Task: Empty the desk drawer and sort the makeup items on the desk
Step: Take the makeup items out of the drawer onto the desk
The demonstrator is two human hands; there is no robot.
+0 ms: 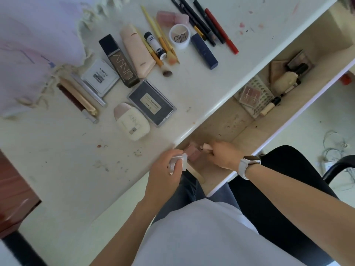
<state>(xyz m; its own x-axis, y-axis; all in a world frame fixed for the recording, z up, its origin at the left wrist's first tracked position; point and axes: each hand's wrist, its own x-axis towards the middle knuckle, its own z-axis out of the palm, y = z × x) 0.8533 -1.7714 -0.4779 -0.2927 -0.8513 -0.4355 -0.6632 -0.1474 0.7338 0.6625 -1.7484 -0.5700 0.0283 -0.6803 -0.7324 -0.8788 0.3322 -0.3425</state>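
Drawer (226, 121), open below the worktop's (57, 160) front edge; our left hand (163, 169) grips a white case (179, 162); right hand (223, 154) pinches a pink tube (207, 146) beside mauve blocks (193, 153); we should lift each clear before crossing the edge; more remains at the drawer's far end.

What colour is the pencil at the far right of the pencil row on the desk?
Red pencil, with a black tip end; head view.

Motion blurs the white item (178, 162) in the left hand (165, 175) — its kind unreadable (the right hand (223, 155) covers a pinkish stick's (207, 146) end).
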